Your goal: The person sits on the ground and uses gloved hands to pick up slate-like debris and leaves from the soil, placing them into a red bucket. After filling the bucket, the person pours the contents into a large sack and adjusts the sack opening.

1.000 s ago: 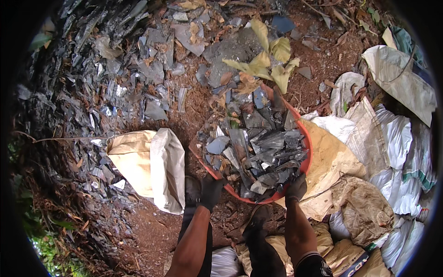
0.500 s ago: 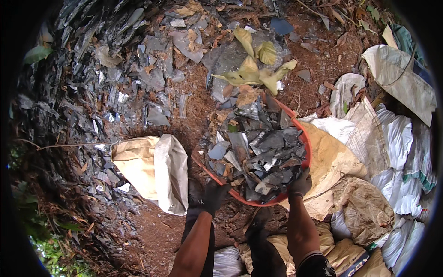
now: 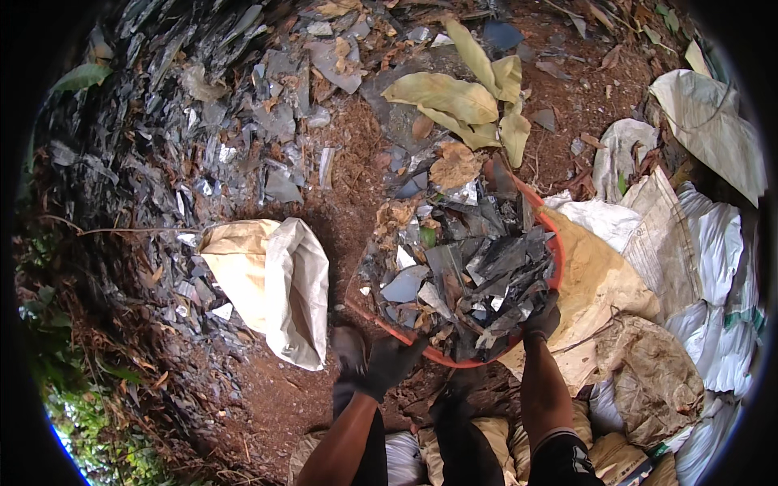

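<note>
A wide, shallow pan with an orange rim (image 3: 559, 251) sits low over the ground in front of me, heaped with dark, glossy flat shards (image 3: 486, 267). My left hand (image 3: 393, 360), in a dark glove, grips its near left edge. My right hand (image 3: 541, 317), gloved too, is closed on the near right edge. Shards and dry leaves cover the pan's far left side, so its rim there is hidden. Fingers of both hands are partly out of sight at the rim. Large yellowish leaves (image 3: 450, 97) lie just beyond the pan.
On the left stands an open-mouthed pale sack (image 3: 296, 292). A deep heap of similar shards (image 3: 146, 121) fills the far left. Several white and tan sacks (image 3: 604, 283) lie along the right. My shoes (image 3: 348, 348) are on reddish soil (image 3: 259, 405) close to the pan.
The pan and both hands appear slightly farther right, and the view has shifted a little. The yellowish leaves beyond the pan have changed position and spread differently. Both hands keep their hold.
</note>
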A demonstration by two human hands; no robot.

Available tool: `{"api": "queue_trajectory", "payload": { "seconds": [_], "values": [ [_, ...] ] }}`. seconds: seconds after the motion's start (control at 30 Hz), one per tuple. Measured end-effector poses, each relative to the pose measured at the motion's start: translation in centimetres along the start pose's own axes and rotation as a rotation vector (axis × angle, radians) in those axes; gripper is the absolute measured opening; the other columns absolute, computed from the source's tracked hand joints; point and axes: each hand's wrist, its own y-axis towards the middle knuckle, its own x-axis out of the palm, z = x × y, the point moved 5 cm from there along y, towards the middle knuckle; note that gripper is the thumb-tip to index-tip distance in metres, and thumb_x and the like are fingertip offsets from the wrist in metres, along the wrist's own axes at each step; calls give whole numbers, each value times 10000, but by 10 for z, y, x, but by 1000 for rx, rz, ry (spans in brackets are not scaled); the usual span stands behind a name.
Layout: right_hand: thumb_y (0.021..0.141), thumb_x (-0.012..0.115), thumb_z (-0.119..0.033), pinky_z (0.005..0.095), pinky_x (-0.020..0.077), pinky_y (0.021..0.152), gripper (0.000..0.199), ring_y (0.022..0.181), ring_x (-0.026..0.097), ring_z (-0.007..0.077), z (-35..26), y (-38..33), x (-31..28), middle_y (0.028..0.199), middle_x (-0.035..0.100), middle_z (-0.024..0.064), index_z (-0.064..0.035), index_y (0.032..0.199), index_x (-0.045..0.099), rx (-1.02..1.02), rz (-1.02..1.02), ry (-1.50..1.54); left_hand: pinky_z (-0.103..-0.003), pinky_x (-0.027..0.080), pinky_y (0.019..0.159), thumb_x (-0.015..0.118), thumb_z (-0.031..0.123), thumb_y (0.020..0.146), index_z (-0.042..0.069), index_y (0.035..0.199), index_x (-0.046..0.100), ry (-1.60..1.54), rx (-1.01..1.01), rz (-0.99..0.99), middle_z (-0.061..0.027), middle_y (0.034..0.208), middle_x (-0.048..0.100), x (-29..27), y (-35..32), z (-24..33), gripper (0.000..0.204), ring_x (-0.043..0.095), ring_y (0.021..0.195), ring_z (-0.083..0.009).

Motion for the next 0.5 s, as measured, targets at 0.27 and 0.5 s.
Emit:
{"api": "queue_trajectory", "payload": {
  "seconds": [0.27,0.5],
  "values": [
    [963,501,-359,504,501,678,329,824,684,426,4,9,8,882,691,215,-84,1120,591,-73,-67,-3,-282,519,660,746,245,926,23,1035,762,59,-15,-84,-42,813,749,-6,-13,5,249,672,742,-75],
    [994,483,-360,443,494,654,332,749,666,345,23,21,17,830,670,172,-49,988,597,-258,-27,63,-354,537,761,668,359,968,81,1108,747,237,17,-289,-47,919,752,17,-33,-21,321,707,863,-162]
  ]
}}
